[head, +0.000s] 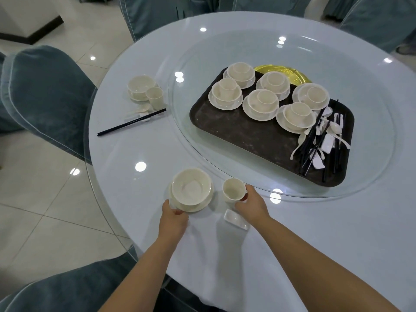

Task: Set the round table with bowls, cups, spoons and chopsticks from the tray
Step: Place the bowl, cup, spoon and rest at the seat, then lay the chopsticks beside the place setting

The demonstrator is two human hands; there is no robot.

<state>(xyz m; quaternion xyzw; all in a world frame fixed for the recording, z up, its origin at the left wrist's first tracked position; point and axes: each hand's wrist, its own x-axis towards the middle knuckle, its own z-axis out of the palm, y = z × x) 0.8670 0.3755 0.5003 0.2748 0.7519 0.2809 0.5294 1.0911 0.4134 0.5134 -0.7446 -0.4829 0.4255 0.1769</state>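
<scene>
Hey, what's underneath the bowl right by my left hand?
The bowl sits on a saucer; only the saucer's rim shows around it. The left hand holds that rim. The saucer's middle is covered by the bowl.

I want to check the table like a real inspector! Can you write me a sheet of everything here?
Surface: round table, white cloth under glass, glass turntable on it.
Job's things: tray with six bowl-and-cup sets, spoons, chopsticks; far setting done; near bowl, cup, rest.
Clutter: gold plate behind the tray.
Grips: left hand holds the bowl's saucer; right hand holds the cup.
Cables: nothing seen.
Surroundings: covered chairs, tiled floor.
</scene>
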